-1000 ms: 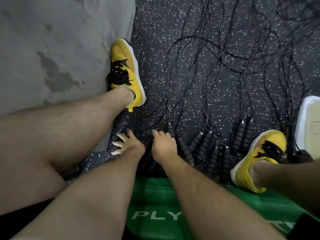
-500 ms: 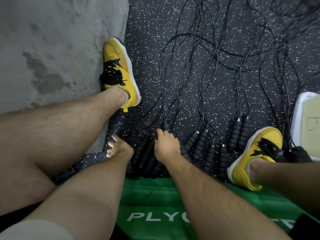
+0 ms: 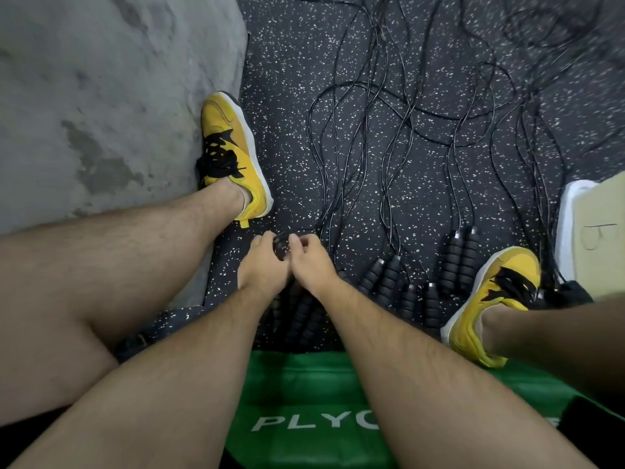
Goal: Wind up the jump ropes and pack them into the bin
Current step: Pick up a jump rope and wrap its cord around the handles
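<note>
Several black jump ropes lie on the speckled rubber floor, their thin cords point(image 3: 365, 137) running away from me and their ribbed foam handles point(image 3: 460, 255) lined up near my feet. My left hand point(image 3: 262, 265) and my right hand point(image 3: 311, 262) meet over one black handle point(image 3: 280, 245) between them; both have fingers curled round it. More handles point(image 3: 301, 316) lie partly hidden under my wrists. A white bin point(image 3: 571, 228) with a beige inside stands at the right edge, only partly in view.
My two legs in yellow shoes point(image 3: 233, 154) point(image 3: 490, 296) flank the ropes. A green plyo box point(image 3: 324, 401) sits under me. Bare concrete floor point(image 3: 101, 96) lies to the left of the rubber mat.
My left hand moved right and forward from the floor to join the right one. Both hands now hold a handle lifted from the row.
</note>
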A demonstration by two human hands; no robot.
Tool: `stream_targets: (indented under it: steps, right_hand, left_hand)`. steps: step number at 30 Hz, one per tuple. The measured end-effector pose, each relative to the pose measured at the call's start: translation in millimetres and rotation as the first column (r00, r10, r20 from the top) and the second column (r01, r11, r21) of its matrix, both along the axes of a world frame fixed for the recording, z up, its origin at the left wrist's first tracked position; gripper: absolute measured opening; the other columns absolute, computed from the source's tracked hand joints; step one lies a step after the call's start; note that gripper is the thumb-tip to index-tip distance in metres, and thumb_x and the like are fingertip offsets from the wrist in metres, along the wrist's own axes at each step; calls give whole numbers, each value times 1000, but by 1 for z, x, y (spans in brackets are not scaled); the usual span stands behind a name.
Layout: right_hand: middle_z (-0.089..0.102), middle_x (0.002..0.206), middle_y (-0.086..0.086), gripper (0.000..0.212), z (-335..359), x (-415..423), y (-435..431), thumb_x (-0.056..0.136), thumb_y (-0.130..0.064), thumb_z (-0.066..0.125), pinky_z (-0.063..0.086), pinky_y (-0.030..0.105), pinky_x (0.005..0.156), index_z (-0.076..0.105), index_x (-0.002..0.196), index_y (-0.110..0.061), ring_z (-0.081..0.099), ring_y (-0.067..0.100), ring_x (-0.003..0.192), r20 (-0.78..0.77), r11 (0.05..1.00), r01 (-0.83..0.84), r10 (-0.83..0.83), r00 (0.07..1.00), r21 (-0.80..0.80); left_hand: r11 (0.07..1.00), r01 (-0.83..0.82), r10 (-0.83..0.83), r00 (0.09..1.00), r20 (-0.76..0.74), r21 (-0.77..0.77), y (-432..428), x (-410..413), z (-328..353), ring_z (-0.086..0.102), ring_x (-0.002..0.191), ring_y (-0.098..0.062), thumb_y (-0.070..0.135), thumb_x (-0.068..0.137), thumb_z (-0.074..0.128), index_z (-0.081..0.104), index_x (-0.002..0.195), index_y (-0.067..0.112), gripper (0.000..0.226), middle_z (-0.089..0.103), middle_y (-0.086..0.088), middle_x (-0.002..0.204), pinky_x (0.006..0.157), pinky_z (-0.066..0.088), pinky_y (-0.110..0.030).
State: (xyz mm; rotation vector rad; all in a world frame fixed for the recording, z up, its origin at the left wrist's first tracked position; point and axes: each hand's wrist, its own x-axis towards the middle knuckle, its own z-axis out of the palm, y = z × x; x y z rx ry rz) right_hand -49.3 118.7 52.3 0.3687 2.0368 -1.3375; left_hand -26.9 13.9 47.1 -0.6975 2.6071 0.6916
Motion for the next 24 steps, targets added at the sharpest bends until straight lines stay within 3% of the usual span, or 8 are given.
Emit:
stream_targets:
  steps: [4, 7, 10, 14, 16, 20, 22, 24]
  right_hand:
    - [71, 95, 0, 36, 28, -28, 6, 93, -39, 63, 54, 30, 80, 64, 112, -8, 68, 14, 86, 177, 939, 289, -257, 950, -188]
    - [61, 78, 6, 45, 57, -45, 18, 86, -25, 71, 46, 25, 57, 62, 112, 11, 53, 10, 55, 271, 833, 436, -357, 894, -339]
    - [71, 78, 4, 19, 97, -65, 30, 96, -14, 62, 49, 26, 63, 68, 89, 3, 62, 10, 62, 355, 714, 549, -424, 833, -434]
    - [68, 73, 1, 24, 174, -89, 47, 102, -8, 48, 51, 24, 62, 63, 84, -5, 56, 8, 55, 223, 764, 446, -386, 895, -467]
    - [67, 73, 2, 20, 223, -98, 55, 101, -6, 46, 50, 24, 58, 63, 91, -3, 55, 9, 52, 117, 820, 369, -355, 927, -437]
    - [63, 70, 1, 23, 309, -102, 78, 102, -8, 43, 49, 23, 53, 63, 92, -9, 54, 12, 54, -94, 911, 207, -256, 962, -356]
    - [61, 76, 3, 21, 332, -106, 94, 99, -8, 48, 51, 25, 61, 58, 81, -13, 57, 15, 64, -223, 957, 95, -159, 962, -273]
    - [61, 76, 5, 20, 348, -117, 102, 96, -5, 51, 52, 24, 63, 57, 79, -13, 59, 17, 66, -297, 983, 26, -81, 952, -183]
  left_hand:
    - [977, -1, 25, 993, -112, 214, 19, -6, 35, 63, 86, -16, 32, 87, 59, 57, 95, 28, 9, 65, 8, 94, 72, 49, -35]
    - [932, 4, 52, 988, -144, 363, 36, -11, 63, 65, 86, -13, 30, 83, 61, 60, 96, 31, 14, 69, 9, 89, 72, 51, -33]
    - [905, 115, -41, 982, -184, 409, 51, -18, 99, 66, 84, -17, 29, 78, 58, 61, 94, 28, 16, 70, 7, 87, 74, 54, -36]
    - [830, 103, -26, 989, -146, 548, 58, -30, 152, 68, 88, -26, 35, 59, 70, 65, 81, 24, 26, 73, 3, 84, 90, 53, -52]
    - [729, 42, 68, 989, -133, 683, 58, -37, 188, 70, 89, -31, 27, 53, 74, 69, 85, 24, 33, 75, -2, 85, 97, 52, -54]
    - [444, -36, 213, 975, -66, 895, 55, -65, 273, 68, 113, -32, 18, 90, 43, 58, 129, 1, 45, 72, -16, 121, 98, 48, -43]
    - [361, -37, 211, 977, -43, 932, 62, -90, 310, 69, 109, -32, 30, 101, 31, 61, 121, 3, 45, 74, -17, 113, 96, 45, -43]
    - [393, -33, 227, 972, -63, 919, 73, -121, 341, 67, 80, -27, 35, 108, 31, 59, 103, 6, 41, 70, -11, 84, 79, 47, -38]
